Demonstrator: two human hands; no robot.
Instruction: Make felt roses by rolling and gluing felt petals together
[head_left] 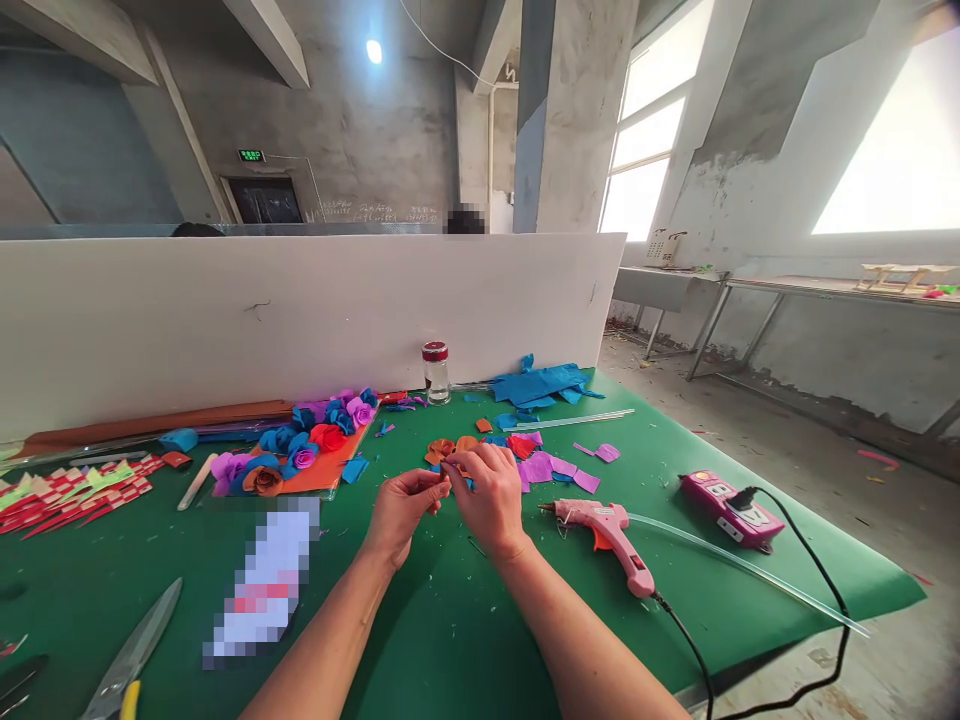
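Observation:
My left hand (405, 508) and my right hand (489, 495) meet over the middle of the green table, fingertips pinched together. Between them is a tiny brownish bit, mostly hidden by the fingers, too small to name. Just behind the hands lie orange paper flowers (440, 450), a red paper flower (523, 445) and cut purple paper pieces (537, 468). Right of my right hand, a pink hot glue gun (600, 520) lies on its side, a clear glue stick (739, 568) running from its back.
Finished paper flowers (304, 445) rest on orange paper at left. Large scissors (139, 650) lie front left. A red-lidded glass jar (436, 373) and blue crepe paper (541, 386) stand near the white partition (300, 310). A pink power strip (731, 508) trails its black cable over the right edge.

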